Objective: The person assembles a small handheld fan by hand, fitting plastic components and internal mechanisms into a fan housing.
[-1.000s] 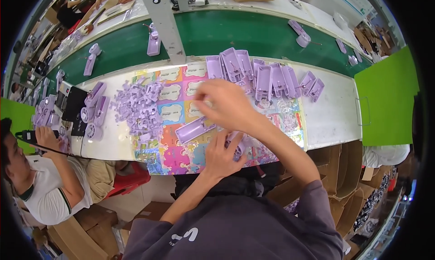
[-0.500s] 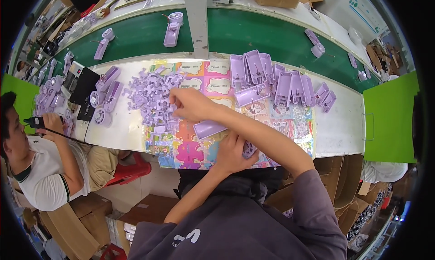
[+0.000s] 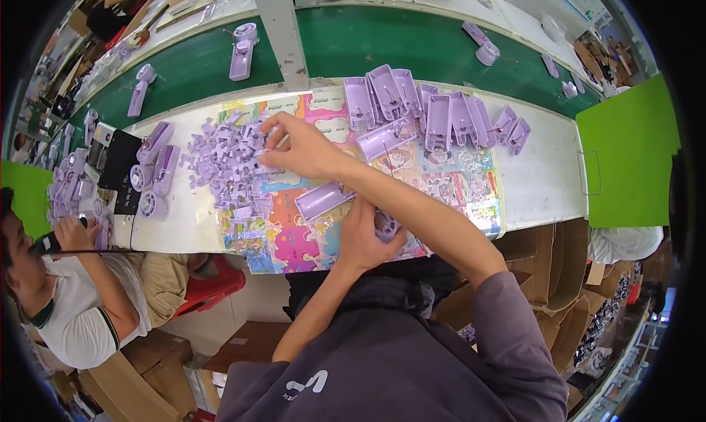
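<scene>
My left hand (image 3: 359, 239) is closed around the round end of a light purple plastic housing (image 3: 322, 200). Its long hollow body points away to the left, and my right forearm passes over it. Fingers apart, my right hand (image 3: 300, 148) reaches across to the right edge of a heap of small purple clip-like parts (image 3: 229, 164). Thumb and forefinger have a gap between them, and I see nothing held there. Beyond my right forearm lies a loose purple housing (image 3: 384, 139) with a thin wire.
More purple housings (image 3: 439, 120) stand in a row at the back right. A green conveyor belt (image 3: 323, 50) carries several assemblies behind a metal post (image 3: 283, 39). At left, a co-worker (image 3: 81, 297) holds a dark tool beside further housings (image 3: 165, 168). Cardboard boxes (image 3: 566, 267) stand below right.
My right hand's fingers have opened from a pinch and sit slightly farther up the heap's edge. The left hand still holds the housing. The whole view has shifted and tilted a little.
</scene>
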